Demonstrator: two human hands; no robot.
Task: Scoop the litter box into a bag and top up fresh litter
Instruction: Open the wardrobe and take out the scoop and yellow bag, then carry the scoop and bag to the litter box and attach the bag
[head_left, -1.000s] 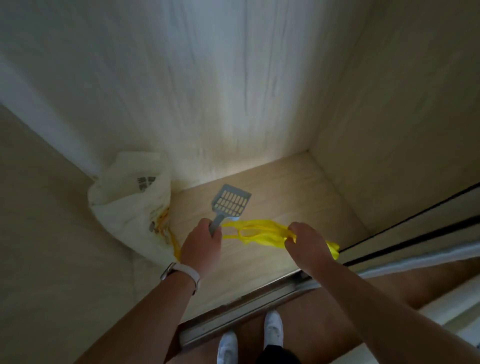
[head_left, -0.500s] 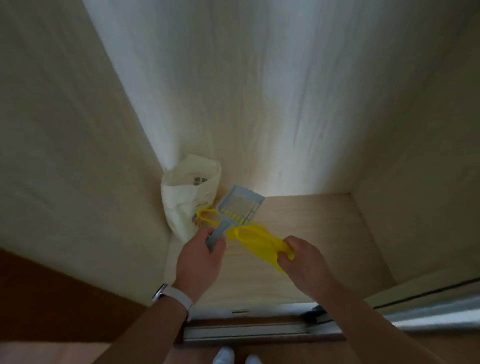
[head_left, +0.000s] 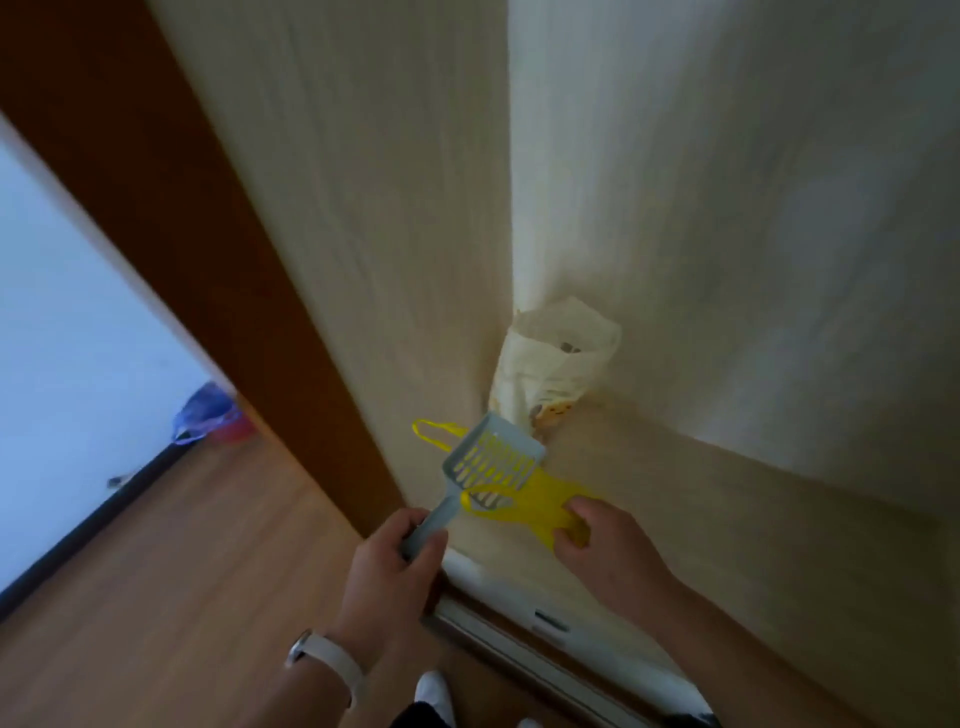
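My left hand (head_left: 392, 566) grips the handle of a grey slotted litter scoop (head_left: 485, 465), its head raised and tilted to the upper right. My right hand (head_left: 605, 545) holds a crumpled yellow plastic bag (head_left: 540, 501), whose loop handles stretch behind and under the scoop head. A cream litter sack (head_left: 556, 369), top open, stands in the back corner of the pale wooden closet, beyond both hands. No litter box is in view.
The closet's sliding-door track (head_left: 524, 639) runs along the floor under my hands. A brown door frame (head_left: 208, 260) rises at left. Wooden floor (head_left: 156, 597) spreads left, with a blue and red bag (head_left: 210, 415) by the white wall.
The view has swung left, bringing the door frame and room floor into sight. Both hands have lifted the scoop and yellow bag up and away from the closet floor.
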